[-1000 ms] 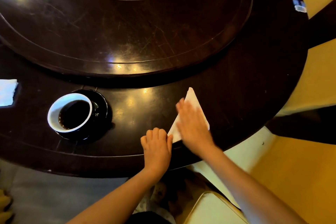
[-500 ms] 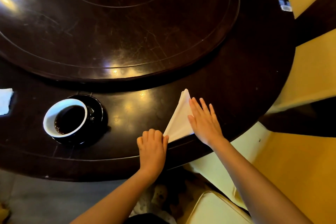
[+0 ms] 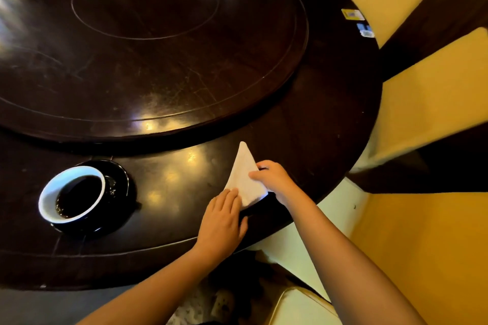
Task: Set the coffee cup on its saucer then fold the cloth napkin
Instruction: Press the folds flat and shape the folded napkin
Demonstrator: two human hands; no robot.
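Lower left, your cup [image 3: 48, 202] of dark coffee [image 3: 79, 194] sits on its saucer [image 3: 121, 182]; your left hand [image 3: 221, 219] lies flat on the napkin [image 3: 245, 179], your right hand [image 3: 276, 182] pinches it.

Table [image 3: 317, 126]: fills the far and left of the scene.
Turntable [image 3: 158, 60]: on the table, at its middle, far from the near rim.
Saucer [image 3: 118, 185]: on the table's near left band, just before the turntable's edge.
Coffee cup [image 3: 76, 196]: on the saucer, set toward its near left.
Napkin [image 3: 245, 177]: on the near band, right of the saucer and well apart from it, one tip pointing far.
Left hand [image 3: 221, 221]: rests on the napkin's near left corner.
Right hand [image 3: 274, 182]: pinches the napkin's right edge.
Two small cards [image 3: 352, 14]: at the table's far right rim.
Chairs [image 3: 435, 92]: right of the table.
Seat cushion [image 3: 298, 309]: near, below the forearms.
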